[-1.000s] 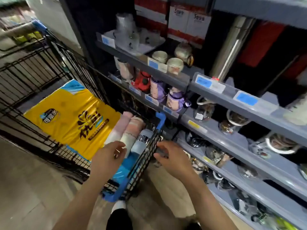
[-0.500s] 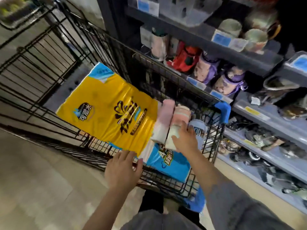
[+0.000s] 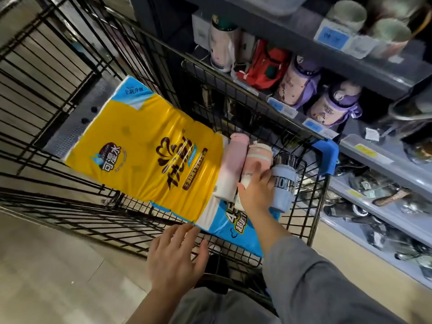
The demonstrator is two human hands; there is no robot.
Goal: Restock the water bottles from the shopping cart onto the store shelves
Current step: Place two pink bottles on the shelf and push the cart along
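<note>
Three water bottles lie side by side in the black wire shopping cart (image 3: pixel 313 192): a pale pink one (image 3: pixel 230 167), a pink-and-white one (image 3: pixel 256 157) and a light blue one (image 3: pixel 284 185). My right hand (image 3: pixel 256 190) reaches into the cart and lies over the lower part of the pink-and-white bottle, fingers wrapping it, beside the blue bottle. My left hand (image 3: pixel 175 258) hovers with fingers spread at the cart's near rim, holding nothing. Grey store shelves (image 3: pixel 374 150) stand to the right.
A large yellow pack of tissue rolls (image 3: pixel 145 155) and a blue pack (image 3: pixel 236 232) fill the cart floor under the bottles. The shelves hold purple bottles (image 3: pixel 332 106), a red bottle (image 3: pixel 261 64), cups and dark items lower down. Tan floor lies at left.
The view has closed in on the cart. My right hand slid lower along the pink-and-white bottle and closed round it. My left hand stays at the cart's near rim.
</note>
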